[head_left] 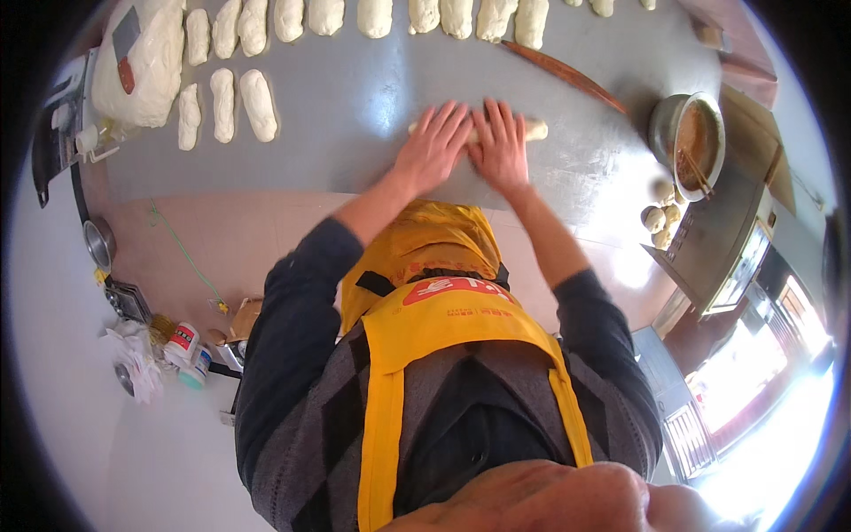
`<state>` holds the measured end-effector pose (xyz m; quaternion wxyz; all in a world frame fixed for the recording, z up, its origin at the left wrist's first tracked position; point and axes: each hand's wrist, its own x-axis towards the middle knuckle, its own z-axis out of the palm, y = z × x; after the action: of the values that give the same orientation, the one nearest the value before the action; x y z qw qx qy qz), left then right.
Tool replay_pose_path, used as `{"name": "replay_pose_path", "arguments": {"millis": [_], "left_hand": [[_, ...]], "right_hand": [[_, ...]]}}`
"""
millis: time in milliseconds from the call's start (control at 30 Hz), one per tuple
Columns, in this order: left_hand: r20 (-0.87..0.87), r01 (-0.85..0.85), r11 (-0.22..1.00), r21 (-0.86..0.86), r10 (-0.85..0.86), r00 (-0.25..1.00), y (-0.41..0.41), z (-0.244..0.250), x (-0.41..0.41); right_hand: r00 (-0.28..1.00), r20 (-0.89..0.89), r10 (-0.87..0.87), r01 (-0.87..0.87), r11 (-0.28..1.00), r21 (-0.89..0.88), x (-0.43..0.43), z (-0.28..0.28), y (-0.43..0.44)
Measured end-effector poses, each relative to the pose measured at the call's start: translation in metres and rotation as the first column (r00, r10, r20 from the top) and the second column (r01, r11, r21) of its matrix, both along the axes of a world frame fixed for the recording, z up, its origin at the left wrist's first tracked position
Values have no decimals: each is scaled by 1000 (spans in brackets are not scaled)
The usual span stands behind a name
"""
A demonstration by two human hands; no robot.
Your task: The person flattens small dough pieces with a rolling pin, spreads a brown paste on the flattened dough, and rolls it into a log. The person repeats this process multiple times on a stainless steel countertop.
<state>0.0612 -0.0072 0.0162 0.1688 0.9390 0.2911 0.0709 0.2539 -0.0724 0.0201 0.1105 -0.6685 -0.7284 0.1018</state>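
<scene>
Side by side, my left hand [437,143] and my right hand [498,143] lie flat, palms down, on a roll of dough [536,130]. Both hands look slightly blurred, and the fingers are extended rather than wrapped around the dough. Most of the roll is hidden under them; its right end sticks out past my right hand. The dough lies on a grey metal worktop [319,146]. Left of my hands lie three dough pieces [258,106]. A row of several more dough pieces [374,16] runs along the top of the view.
A large dough mass [149,80] is at left, with a dough scraper [126,46] on it. A tapered wooden rod [565,74] lies beyond my right hand. On the right, a metal pot [665,130] holds brownish contents and chopsticks [695,173]. Small dough balls [655,219] sit beside it.
</scene>
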Motion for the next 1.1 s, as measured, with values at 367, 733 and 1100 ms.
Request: {"name": "replay_pose_path", "arguments": {"millis": [367,733,1100], "left_hand": [[52,-149,988,42,146,988,58,0,37],[2,-163,986,-27,163,987,0,9,6],[-68,-37,999,15,38,997,-32,13,-12]], "right_hand": [[966,93,-242,241,970,13,35,1,53],[928,249,-279,306,949,-78,39,5,-38],[999,47,-15,21,993,-116,-11,13,-36]]}}
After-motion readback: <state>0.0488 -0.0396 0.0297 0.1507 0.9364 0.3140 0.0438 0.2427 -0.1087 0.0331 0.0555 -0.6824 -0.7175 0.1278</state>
